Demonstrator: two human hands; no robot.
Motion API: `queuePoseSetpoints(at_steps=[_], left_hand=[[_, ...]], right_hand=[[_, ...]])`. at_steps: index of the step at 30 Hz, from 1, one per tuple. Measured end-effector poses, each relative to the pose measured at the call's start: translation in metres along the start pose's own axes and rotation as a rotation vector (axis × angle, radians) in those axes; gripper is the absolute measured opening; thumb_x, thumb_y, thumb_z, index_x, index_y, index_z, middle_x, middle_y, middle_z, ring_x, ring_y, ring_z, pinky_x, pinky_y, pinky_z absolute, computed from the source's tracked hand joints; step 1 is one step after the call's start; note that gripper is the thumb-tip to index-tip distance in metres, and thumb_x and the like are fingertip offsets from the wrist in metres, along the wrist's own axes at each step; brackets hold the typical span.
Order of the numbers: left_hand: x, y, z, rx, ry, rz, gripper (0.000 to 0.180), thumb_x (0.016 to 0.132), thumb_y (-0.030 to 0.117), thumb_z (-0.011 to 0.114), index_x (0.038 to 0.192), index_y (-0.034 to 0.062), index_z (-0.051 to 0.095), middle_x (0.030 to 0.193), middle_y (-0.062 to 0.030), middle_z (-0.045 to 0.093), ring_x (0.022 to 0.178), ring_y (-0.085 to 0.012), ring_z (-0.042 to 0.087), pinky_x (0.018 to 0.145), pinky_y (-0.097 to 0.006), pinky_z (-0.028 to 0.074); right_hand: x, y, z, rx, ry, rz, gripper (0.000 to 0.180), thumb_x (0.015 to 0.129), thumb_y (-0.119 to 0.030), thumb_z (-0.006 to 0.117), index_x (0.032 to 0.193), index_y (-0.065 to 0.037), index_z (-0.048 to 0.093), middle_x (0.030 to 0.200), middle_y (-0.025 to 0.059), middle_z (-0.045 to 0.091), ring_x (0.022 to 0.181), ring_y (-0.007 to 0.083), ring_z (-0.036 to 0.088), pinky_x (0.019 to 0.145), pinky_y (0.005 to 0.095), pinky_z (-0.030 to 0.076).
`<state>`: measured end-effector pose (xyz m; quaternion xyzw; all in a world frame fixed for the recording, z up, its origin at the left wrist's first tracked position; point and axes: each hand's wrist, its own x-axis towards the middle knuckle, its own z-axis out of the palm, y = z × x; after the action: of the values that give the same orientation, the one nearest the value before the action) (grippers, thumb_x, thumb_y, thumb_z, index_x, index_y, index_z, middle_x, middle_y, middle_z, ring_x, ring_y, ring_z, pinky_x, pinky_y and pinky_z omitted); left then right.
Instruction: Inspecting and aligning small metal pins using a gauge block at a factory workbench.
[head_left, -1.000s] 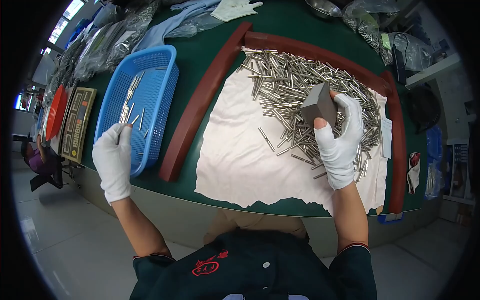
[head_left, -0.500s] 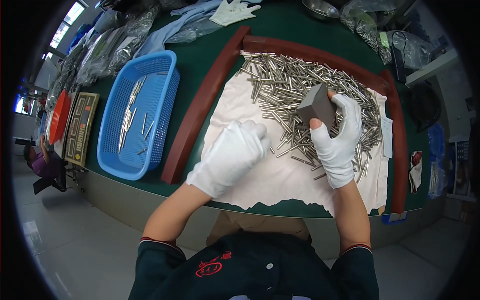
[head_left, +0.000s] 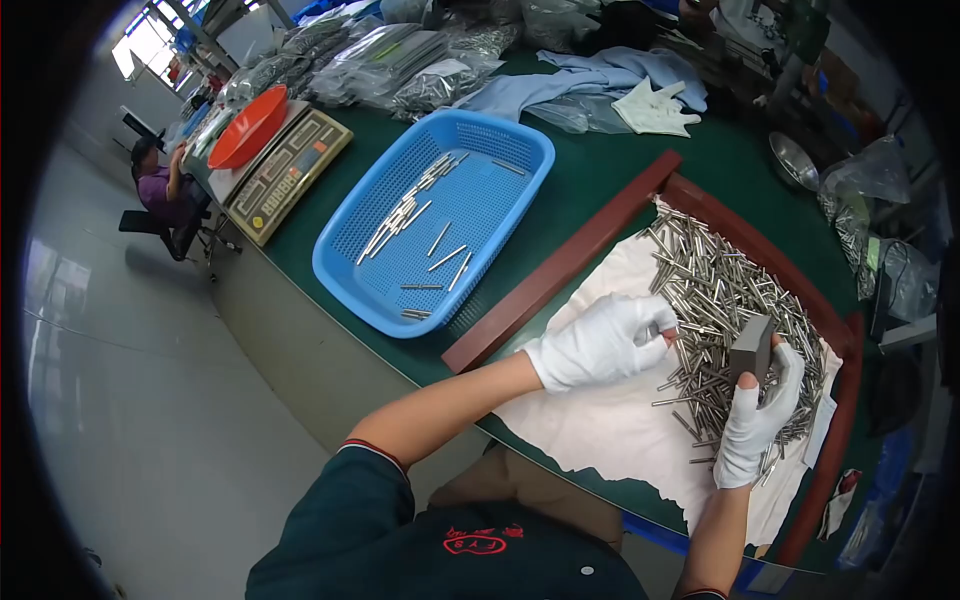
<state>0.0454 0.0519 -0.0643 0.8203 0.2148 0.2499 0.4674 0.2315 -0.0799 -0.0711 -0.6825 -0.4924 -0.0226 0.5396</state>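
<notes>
My right hand (head_left: 765,415), in a white glove with bare fingertips, grips a dark grey rectangular block (head_left: 750,350) between thumb and fingers, above the pile. Just left of it is my left hand (head_left: 605,343), gloved the same way, its fingers curled together at the pile's left edge. Whether anything sits between those fingertips is too small to make out. Under and behind both hands, a heap of short silvery metal pins (head_left: 715,285) lies on a pale cloth (head_left: 590,425). A blue perforated basket (head_left: 335,245) to the left contains several similar pins.
Red-brown bars (head_left: 570,260) border the cloth on a green table (head_left: 390,140). A scale (head_left: 290,180) with an orange-red pan (head_left: 250,128) stands far left. Behind lie bagged parts (head_left: 385,65), a white glove (head_left: 657,107) and a metal bowl (head_left: 792,160). Another person (head_left: 165,185) sits far left.
The view has swung left, so the table things appear further right. My left hand has turned, and its curled fingertips now reach the pile's edge. The right hand still grips the block.
</notes>
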Motion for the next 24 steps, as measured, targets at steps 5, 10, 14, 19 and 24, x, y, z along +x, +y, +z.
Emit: queuePoseSetpoints(at_steps=[5, 10, 14, 19, 24], left_hand=[[0.007, -0.017, -0.003, -0.906, -0.061, -0.414, 0.02, 0.089, 0.013, 0.061, 0.104, 0.0026, 0.053, 0.086, -0.0076, 0.065, 0.061, -0.0091, 0.06, 0.053, -0.02, 0.047], [-0.004, -0.017, 0.002, -1.013, 0.032, -0.425, 0.053, 0.091, 0.016, 0.058, 0.137, 0.0013, 0.038, 0.085, -0.0054, 0.062, 0.057, -0.0076, 0.057, 0.048, -0.017, 0.041], [-0.004, -0.02, 0.004, -0.975, -0.012, -0.429, 0.054, 0.092, 0.014, 0.058, 0.139, 0.0016, 0.036, 0.088, -0.0075, 0.062, 0.064, -0.0117, 0.062, 0.054, -0.02, 0.049], [-0.007, -0.017, 0.006, -1.134, 0.029, -0.472, 0.052, 0.093, 0.015, 0.059, 0.138, 0.0009, 0.037, 0.098, -0.0099, 0.059, 0.073, -0.0195, 0.065, 0.062, -0.026, 0.055], [-0.007, -0.015, 0.008, -1.226, 0.074, -0.558, 0.037, 0.095, 0.011, 0.053, 0.129, 0.002, 0.043, 0.097, -0.0103, 0.059, 0.076, -0.0218, 0.067, 0.068, -0.028, 0.055]], right_hand=[[-0.001, -0.004, 0.002, -0.107, -0.038, -0.039, 0.066, 0.077, -0.053, 0.068, 0.109, 0.003, 0.054, 0.105, 0.015, 0.055, 0.096, 0.0286, 0.052, 0.088, 0.0394, 0.041], [-0.004, -0.013, 0.01, -0.065, -0.098, -0.034, 0.065, 0.071, -0.046, 0.072, 0.111, 0.002, 0.054, 0.103, 0.0145, 0.052, 0.096, 0.0288, 0.05, 0.086, 0.04, 0.041], [-0.004, -0.015, 0.01, -0.094, -0.127, -0.084, 0.062, 0.07, -0.041, 0.073, 0.112, 0.001, 0.054, 0.103, 0.0146, 0.052, 0.095, 0.0287, 0.05, 0.085, 0.0402, 0.041], [-0.005, -0.013, 0.012, -0.111, -0.141, -0.102, 0.062, 0.07, -0.041, 0.074, 0.111, 0.0, 0.053, 0.104, 0.0145, 0.052, 0.096, 0.0294, 0.051, 0.086, 0.0408, 0.041], [-0.007, -0.013, 0.016, -0.119, -0.157, -0.11, 0.061, 0.07, -0.041, 0.074, 0.11, 0.0, 0.053, 0.104, 0.0148, 0.053, 0.095, 0.0298, 0.051, 0.086, 0.0408, 0.04]])
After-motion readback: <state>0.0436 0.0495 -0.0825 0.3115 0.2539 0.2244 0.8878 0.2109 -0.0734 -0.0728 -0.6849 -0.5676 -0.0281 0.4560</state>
